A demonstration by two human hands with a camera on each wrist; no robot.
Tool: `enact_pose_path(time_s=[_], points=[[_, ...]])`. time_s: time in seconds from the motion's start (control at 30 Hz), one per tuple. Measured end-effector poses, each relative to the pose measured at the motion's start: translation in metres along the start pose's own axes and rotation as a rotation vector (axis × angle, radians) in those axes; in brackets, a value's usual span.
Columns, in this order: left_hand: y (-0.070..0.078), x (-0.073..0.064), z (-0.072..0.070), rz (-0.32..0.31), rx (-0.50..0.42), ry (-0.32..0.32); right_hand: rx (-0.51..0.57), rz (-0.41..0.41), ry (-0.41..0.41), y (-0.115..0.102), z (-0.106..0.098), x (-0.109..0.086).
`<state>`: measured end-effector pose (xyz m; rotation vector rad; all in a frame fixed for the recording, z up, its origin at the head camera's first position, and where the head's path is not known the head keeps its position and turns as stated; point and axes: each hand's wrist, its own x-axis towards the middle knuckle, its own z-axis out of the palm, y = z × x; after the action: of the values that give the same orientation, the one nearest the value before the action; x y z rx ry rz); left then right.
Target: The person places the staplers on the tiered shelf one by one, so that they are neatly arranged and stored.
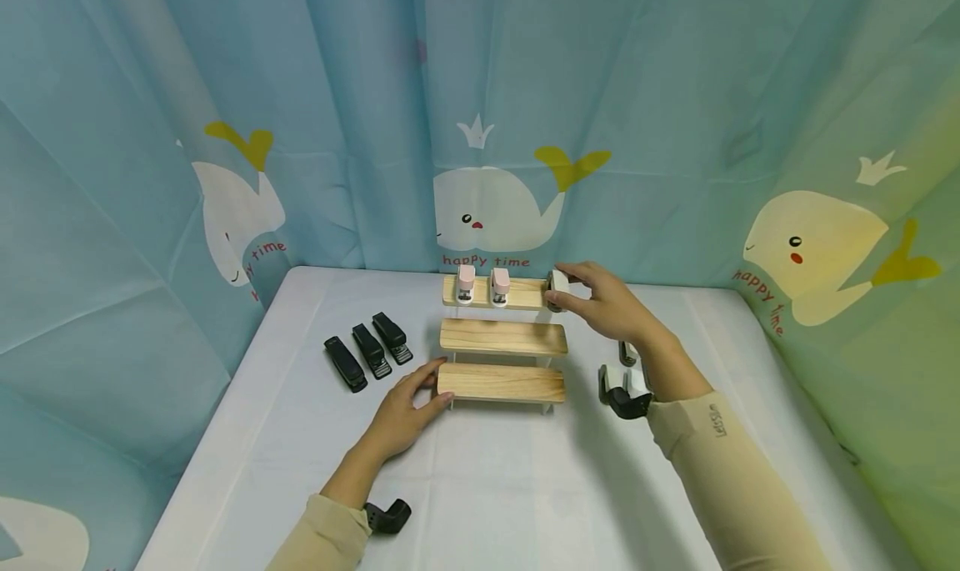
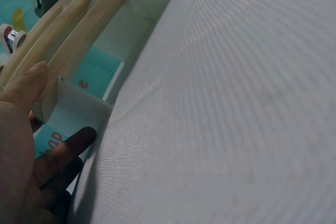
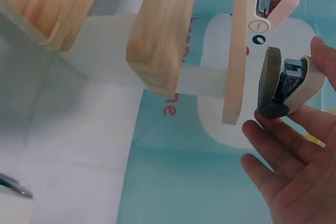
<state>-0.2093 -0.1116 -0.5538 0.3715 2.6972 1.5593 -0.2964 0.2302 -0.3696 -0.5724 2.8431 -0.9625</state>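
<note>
My right hand (image 1: 603,300) pinches a white and dark grey stapler (image 3: 275,85) between thumb and fingers, at the right end of the top shelf board (image 1: 528,294). In the right wrist view a gap shows between the stapler's dark base and the board. Two pink and white staplers, a left one (image 1: 466,283) and a middle one (image 1: 500,286), stand on that board. My left hand (image 1: 401,417) grips the left end of the lowest wooden board (image 1: 501,382) of the stepped rack, thumb at its front edge; some fingers spread below the board in the left wrist view.
Several black staplers (image 1: 372,350) lie left of the rack on the white tabletop (image 1: 495,488). White and grey staplers (image 1: 613,379) lie to the right, partly hidden by the right wrist and its black strap. The middle board (image 1: 502,336) is bare. A blue curtain (image 1: 360,179) hangs behind.
</note>
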Motion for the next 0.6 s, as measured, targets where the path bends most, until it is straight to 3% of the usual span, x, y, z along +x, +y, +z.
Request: enact_pose_path(time_s=[0.6], points=[[-0.0014,0.0001,0.0008,-0.032,-0.005,-0.003,0.02,-0.037,-0.015,-0.0089,0.0083,0.0107]])
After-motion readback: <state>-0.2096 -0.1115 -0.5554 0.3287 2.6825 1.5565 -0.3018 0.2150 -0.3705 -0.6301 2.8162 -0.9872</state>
